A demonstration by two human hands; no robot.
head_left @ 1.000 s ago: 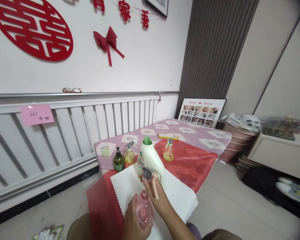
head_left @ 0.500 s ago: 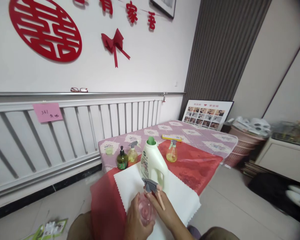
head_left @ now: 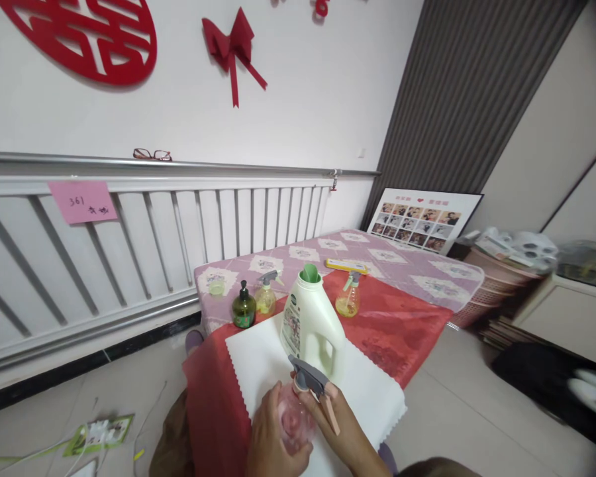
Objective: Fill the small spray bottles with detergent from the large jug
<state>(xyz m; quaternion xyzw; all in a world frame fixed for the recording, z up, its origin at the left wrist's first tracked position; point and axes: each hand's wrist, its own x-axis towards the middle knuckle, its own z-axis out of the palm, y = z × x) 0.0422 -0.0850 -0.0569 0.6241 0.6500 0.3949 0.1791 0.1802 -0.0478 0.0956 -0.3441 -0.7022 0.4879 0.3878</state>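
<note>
In the head view, the left hand (head_left: 271, 442) wraps its fingers round a pink spray bottle (head_left: 294, 424) above the white cloth (head_left: 258, 361) at the near edge of the bench (head_left: 427, 275). The right hand (head_left: 347, 437) pinches the bottle's grey trigger head (head_left: 306, 376). A white detergent jug (head_left: 312, 324) stands just behind. A slatted white railing (head_left: 179, 225) lines the wall.

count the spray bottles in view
3: pink spray bottle in the left hand, right hand on its trigger head; a yellow-green spray bottle beside the green pump bottle; an orange spray bottle on the red cloth behind the detergent jug. Others may be hidden.
</note>
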